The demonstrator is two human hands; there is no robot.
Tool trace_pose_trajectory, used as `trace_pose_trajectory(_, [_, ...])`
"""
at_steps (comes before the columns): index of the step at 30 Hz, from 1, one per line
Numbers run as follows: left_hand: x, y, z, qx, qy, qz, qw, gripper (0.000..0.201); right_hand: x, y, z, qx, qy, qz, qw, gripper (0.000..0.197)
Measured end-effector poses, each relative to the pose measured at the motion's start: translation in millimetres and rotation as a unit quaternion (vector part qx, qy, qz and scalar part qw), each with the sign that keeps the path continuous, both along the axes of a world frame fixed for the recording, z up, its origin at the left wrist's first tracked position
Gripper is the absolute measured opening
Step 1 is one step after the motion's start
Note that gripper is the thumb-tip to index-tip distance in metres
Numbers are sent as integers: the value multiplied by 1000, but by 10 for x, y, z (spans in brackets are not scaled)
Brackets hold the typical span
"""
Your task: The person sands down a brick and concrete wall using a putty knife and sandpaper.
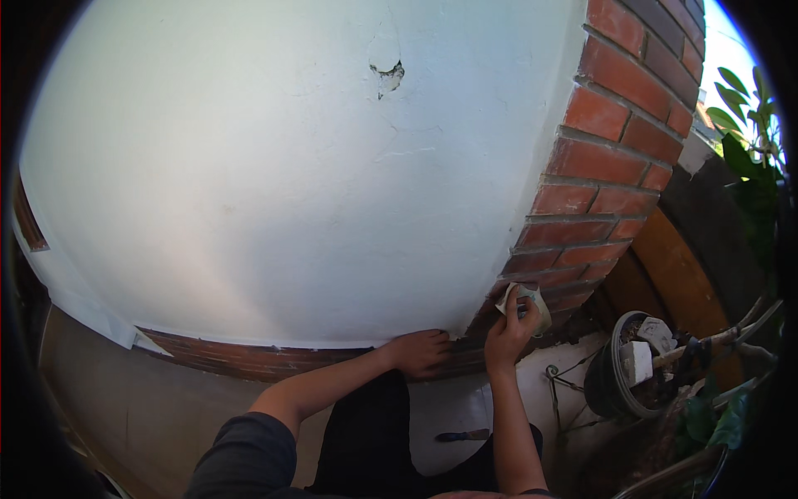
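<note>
A white plastered wall (332, 208) fills most of the view, bordered by red brick (603, 162) on the right and a low brick band (224, 353) below. My right hand (511, 333) grips what looks like a roll of pale masking tape (540, 314), close to the lower bricks at the corner. Against the wall's bottom edge rests my left hand (420, 353), fingers bent and held together; whatever lies under the fingertips is hidden. A scraper with a dark blue handle (453, 437) lies on the floor between my legs.
A black plant pot (611, 382) holding soil and pale stones stands at the right, beside a thin metal stand (561, 378). Leafy branches (752, 158) reach in from the right edge. Higher on the wall is a chipped hole (388, 79) with fine cracks.
</note>
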State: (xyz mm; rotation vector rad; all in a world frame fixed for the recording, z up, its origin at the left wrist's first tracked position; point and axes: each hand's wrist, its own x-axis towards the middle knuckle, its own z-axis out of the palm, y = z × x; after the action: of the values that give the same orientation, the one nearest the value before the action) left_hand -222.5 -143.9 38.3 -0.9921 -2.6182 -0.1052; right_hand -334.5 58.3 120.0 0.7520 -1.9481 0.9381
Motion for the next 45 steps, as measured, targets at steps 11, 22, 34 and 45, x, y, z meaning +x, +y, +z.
trace_pose_trajectory(11, [26, 15, 40, -34, -38, 14, 999, 45, -68, 31, -65, -34, -15, 11, 999, 65])
trace_pose_trajectory(22, [-7, 117, 235, -36, 9, 25, 999, 37, -356, 238, 59, -54, -36, -4, 998, 71])
trace_pose_trajectory(34, [75, 46, 193, -29, -17, 39, 999, 34, -357, 251, 2474, -65, 231, 17, 971, 62])
trace_pose_trajectory(45, [11, 78, 228, -35, -6, 20, 999, 33, -426, -83, 2930, -22, 284, -9, 959, 56])
